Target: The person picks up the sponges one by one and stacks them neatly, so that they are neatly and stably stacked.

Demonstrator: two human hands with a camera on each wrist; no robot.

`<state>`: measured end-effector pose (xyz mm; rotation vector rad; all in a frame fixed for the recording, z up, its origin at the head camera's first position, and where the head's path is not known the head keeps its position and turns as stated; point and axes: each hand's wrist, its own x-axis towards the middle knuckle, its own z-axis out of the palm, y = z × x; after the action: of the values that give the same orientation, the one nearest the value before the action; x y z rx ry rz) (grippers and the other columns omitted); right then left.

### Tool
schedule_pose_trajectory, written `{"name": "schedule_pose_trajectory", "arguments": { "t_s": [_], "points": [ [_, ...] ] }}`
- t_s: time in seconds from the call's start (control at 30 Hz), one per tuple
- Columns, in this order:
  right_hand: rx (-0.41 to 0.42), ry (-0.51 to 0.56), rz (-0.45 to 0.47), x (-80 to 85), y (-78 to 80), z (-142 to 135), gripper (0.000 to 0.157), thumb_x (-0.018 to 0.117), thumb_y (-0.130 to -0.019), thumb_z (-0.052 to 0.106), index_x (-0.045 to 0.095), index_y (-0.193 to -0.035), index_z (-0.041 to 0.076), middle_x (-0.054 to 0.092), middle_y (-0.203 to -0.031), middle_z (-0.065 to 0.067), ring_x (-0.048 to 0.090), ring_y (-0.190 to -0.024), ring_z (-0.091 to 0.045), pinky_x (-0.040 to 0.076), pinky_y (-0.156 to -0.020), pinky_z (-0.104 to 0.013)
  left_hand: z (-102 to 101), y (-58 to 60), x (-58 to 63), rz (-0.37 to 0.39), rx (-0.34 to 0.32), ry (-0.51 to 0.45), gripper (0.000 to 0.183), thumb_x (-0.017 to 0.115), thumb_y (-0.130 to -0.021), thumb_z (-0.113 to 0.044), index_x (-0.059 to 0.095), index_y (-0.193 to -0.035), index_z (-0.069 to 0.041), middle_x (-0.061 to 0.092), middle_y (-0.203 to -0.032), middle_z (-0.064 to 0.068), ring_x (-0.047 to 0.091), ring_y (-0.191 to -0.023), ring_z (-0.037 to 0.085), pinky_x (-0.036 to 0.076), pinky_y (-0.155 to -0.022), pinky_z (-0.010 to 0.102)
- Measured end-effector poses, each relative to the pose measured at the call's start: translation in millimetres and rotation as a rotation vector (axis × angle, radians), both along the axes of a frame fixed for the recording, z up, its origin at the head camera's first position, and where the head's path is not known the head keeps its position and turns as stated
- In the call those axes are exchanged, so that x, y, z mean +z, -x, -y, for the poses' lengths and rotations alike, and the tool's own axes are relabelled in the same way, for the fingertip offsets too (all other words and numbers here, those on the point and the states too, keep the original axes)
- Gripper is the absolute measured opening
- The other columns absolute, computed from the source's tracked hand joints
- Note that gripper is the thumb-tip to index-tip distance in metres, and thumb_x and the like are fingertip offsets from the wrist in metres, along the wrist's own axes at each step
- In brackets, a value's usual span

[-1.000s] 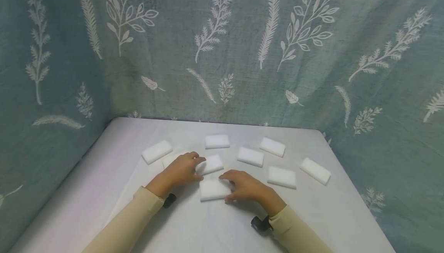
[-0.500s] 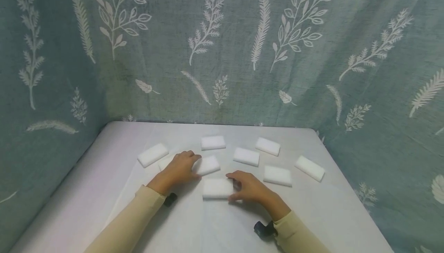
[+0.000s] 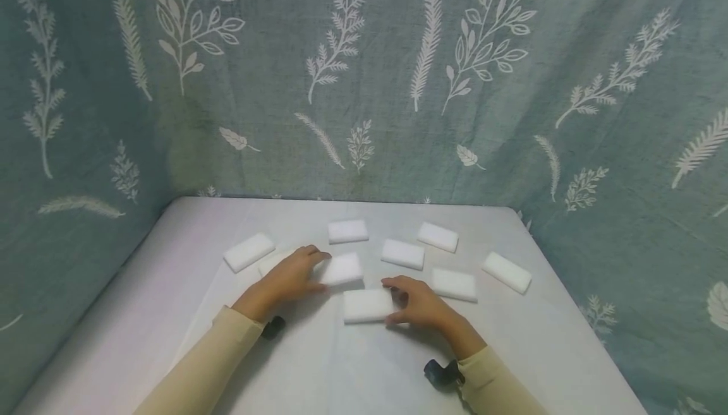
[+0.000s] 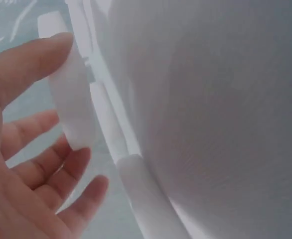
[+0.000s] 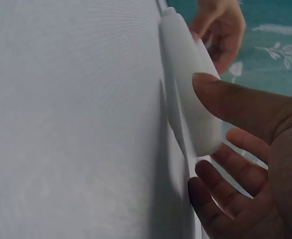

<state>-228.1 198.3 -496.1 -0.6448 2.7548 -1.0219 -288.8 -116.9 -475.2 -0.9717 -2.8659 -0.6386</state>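
Observation:
My left hand (image 3: pixel 292 273) pinches a white sponge (image 3: pixel 343 269), a flat rectangular block, between thumb and fingers. In the left wrist view this sponge (image 4: pixel 73 102) stands a little off the table, with the thumb on its near long side. My right hand (image 3: pixel 421 304) grips the right end of a second white sponge (image 3: pixel 366 306), nearer to me. The right wrist view has the thumb against that sponge (image 5: pixel 191 94) and the fingertips under its end, with a gap and shadow below. The left fingers partly cover a third sponge (image 3: pixel 272 262) on the table.
Several more white sponges lie spread over the white table (image 3: pixel 284 364): one far left (image 3: pixel 249 252), one at the back (image 3: pixel 348 231), others to the right (image 3: pixel 455 284), (image 3: pixel 507 272). Patterned green cloth (image 3: pixel 387 86) hangs behind and at both sides.
My right hand has moved to the right with its sponge, away from the left hand. The left hand's sponge has risen slightly off the table. The head view has shifted a little.

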Motion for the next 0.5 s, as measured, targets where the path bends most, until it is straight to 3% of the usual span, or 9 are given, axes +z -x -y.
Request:
{"name": "schedule_pose_trajectory", "arguments": {
  "t_s": [0.23, 0.5],
  "points": [
    [0.0, 0.072, -0.048, -9.9, -3.3, -6, 0.078, 0.089, -0.068, 0.028, 0.055, -0.137, 0.011, 0.058, -0.132, -0.004, 0.053, -0.121, -0.025, 0.039, -0.103, -0.046, -3, -7.1, 1.5, 0.051, -0.059, -0.04, 0.063, 0.085, -0.074, -0.029, 0.061, -0.129, -0.009, 0.057, -0.118, 0.003, 0.055, -0.108, 0.021, 0.046, -0.093, 0.04],
    [-0.107, 0.207, -0.048, -22.4, -4.7, -3, 0.08, 0.09, -0.065, 0.024, 0.056, -0.136, 0.015, 0.061, -0.128, 0.002, 0.055, -0.118, -0.023, 0.041, -0.101, -0.043, -11, -16.5, 5.3, 0.087, -0.13, -0.094, 0.062, 0.085, -0.074, -0.028, 0.061, -0.129, -0.011, 0.057, -0.119, -0.001, 0.055, -0.109, 0.017, 0.046, -0.094, 0.04]
  ]
}}
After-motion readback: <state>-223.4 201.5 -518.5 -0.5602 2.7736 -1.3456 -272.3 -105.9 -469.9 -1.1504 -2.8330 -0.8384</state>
